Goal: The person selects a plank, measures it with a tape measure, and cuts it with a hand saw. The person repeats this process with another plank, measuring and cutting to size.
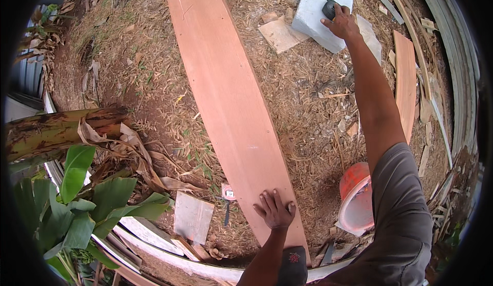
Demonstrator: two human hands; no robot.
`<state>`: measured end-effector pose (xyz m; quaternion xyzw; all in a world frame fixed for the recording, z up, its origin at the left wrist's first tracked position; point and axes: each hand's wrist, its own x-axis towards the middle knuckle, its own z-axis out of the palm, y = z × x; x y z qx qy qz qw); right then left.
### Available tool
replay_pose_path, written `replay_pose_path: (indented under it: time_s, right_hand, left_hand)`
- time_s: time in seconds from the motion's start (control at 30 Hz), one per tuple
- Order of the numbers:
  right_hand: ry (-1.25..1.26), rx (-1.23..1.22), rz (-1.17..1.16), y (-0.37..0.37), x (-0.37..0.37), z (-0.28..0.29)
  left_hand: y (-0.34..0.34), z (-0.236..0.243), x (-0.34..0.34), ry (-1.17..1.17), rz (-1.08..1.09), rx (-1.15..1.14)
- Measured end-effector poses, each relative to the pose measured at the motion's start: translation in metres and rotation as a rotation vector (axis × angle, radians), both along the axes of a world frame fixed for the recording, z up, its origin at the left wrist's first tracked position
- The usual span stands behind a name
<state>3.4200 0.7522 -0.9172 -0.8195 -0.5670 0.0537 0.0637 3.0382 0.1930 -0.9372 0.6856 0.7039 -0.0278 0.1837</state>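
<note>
A long reddish wooden board (226, 96) lies lengthwise on the ground, with screw heads along it and a paler piece at its far end. My left hand (273, 209) rests palm down on its near part, fingers spread. My right arm reaches out to a pale grey-white block (316, 8) at the upper right, where my right hand (345, 24) grips a small dark object (328, 10); what it is I cannot make out. A pink tape measure (229, 192) lies beside the board's left edge.
Banana leaves (77, 214) and a trunk (61, 132) fill the lower left. A red bucket (353, 186) stands right of the board. Scrap wood (403, 75), flat offcuts (282, 32) and long grey sheeting (459, 70) lie about on the straw-covered ground.
</note>
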Motion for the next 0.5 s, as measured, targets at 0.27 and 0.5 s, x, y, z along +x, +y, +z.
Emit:
replay_pose_path:
  time_s: [0.27,0.5]
  right_hand:
    - [-0.02,0.212,0.029,0.003,-0.003,0.007]
    - [-0.053,-0.026,-0.024,-0.023,-0.014,0.01]
  left_hand:
    - [0.002,0.001,0.002,0.028,0.005,0.099]
    - [0.0,0.0,0.001,-0.001,-0.02,0.024]
